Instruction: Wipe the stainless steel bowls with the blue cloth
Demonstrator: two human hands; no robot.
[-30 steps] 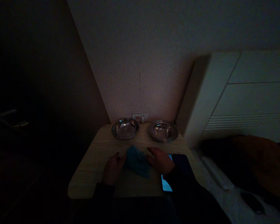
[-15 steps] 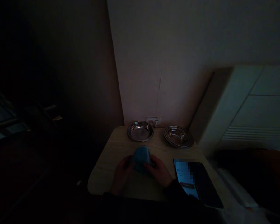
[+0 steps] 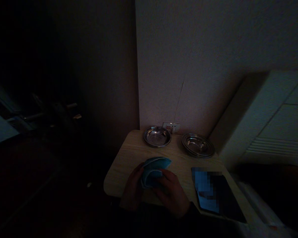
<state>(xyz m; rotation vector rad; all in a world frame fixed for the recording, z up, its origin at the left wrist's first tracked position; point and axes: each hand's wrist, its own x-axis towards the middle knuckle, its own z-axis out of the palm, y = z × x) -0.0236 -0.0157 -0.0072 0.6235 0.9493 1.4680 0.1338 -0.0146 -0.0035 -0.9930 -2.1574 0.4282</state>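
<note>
A folded blue cloth [image 3: 152,165] is held between my two hands above the front part of the small wooden table [image 3: 116,168]. Its upper and lower layers are parted on the right, with pale edges showing. My left hand [image 3: 134,185] grips the cloth's left side, fingers closed round it. On the right, my right hand [image 3: 172,191] has its fingers on the lower layer, pinching it. The picture is dark, so the thumbs and the cloth's underside are hard to make out.
Behind the cloth stand a shiny metal dish [image 3: 157,137] and, to its right, several stacked metal dishes [image 3: 198,145]. A tablet [image 3: 218,195] with a partly lit screen lies at the right. A wall socket [image 3: 171,127] is behind, and a pale headboard [image 3: 268,112] rises at the right.
The cloth has gone from a compact bundle to parted layers opening to the right. My right hand has shifted onto the lower layer. The whole view has swung slightly left.
</note>
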